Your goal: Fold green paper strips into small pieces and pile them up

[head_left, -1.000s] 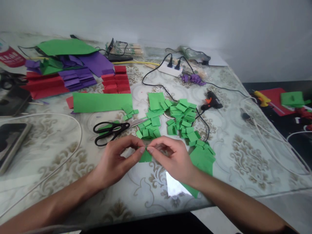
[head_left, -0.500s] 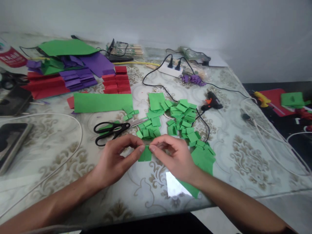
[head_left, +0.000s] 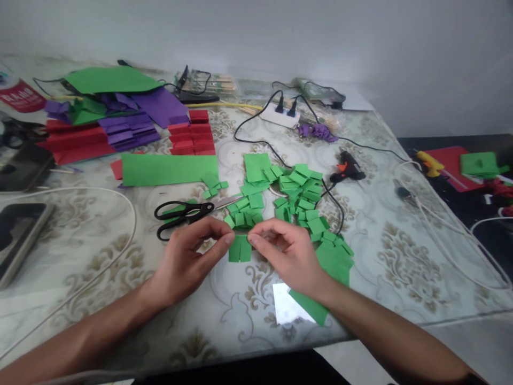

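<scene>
Between my two hands hangs a small green paper piece (head_left: 240, 249) with a slit up its middle from the lower edge. My left hand (head_left: 196, 254) pinches its upper left corner between thumb and finger. At the upper right corner, my right hand (head_left: 282, 251) holds it in the same kind of pinch. Just beyond lies a heap of small cut green paper pieces (head_left: 302, 187). Black-handled scissors (head_left: 186, 213) rest left of the heap, blades pointing right. A larger green sheet (head_left: 334, 264) lies partly behind my right hand and wrist.
A black glue gun (head_left: 348, 167) sits right of the heap, its cord running nearby. Behind are a white power strip (head_left: 280, 114) and red folded paper (head_left: 192, 133). A long green strip (head_left: 170, 170) lies left, and a phone (head_left: 22, 235) at the left edge.
My fingertips have moved slightly apart, so more of the green piece's top edge shows between them. The piece sits a little higher. Other things stay put.
</scene>
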Demonstrator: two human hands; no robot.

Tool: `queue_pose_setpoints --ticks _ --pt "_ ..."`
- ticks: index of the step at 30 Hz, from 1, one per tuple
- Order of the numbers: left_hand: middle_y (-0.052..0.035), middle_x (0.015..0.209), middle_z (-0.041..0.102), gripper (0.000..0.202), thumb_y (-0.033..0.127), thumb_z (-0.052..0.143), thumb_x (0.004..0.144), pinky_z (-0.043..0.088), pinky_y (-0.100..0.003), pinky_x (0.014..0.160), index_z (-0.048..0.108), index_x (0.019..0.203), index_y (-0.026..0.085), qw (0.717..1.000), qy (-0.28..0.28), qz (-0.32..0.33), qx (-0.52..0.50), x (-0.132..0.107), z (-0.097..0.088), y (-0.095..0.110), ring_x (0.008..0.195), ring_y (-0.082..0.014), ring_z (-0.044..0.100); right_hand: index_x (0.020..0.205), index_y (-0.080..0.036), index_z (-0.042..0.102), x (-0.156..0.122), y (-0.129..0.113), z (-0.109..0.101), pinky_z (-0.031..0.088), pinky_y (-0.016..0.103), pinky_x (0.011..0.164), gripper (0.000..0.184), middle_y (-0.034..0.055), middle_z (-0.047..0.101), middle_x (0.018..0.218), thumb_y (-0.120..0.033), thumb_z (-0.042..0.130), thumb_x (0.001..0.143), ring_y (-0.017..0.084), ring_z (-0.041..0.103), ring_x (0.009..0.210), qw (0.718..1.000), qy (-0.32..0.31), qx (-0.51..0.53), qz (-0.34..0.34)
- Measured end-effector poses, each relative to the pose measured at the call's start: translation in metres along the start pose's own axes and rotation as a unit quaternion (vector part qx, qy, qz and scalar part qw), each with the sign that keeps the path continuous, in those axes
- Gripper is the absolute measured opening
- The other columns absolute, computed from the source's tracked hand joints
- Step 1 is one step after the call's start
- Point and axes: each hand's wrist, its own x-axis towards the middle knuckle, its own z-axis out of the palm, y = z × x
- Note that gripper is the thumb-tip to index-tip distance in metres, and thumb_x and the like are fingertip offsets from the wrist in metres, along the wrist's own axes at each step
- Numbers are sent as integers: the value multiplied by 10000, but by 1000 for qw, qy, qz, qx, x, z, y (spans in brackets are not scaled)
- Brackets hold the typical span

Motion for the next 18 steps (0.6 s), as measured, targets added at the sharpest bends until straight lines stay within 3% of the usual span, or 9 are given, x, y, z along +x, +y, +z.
queue_pose_setpoints --ticks 11,18 --pt "-13 842 706 109 263 657 992 512 -255 699 702 917 197 1000 2 15 17 0 0 0 764 -152 645 855 -176 746 -1 0 0 507 229 592 95 4 720 719 -258 762 901 113 640 629 1000 -5 10 -2" --pt "-9 839 694 127 266 626 1005 517 -251 698 690 922 195 999 -33 17 7 0 3 0 765 -152 636 856 -186 728 -2 5 3 543 224 620 33 -2 731 725 -203 741 881 121 679 647 1000 -14 -8 -18"
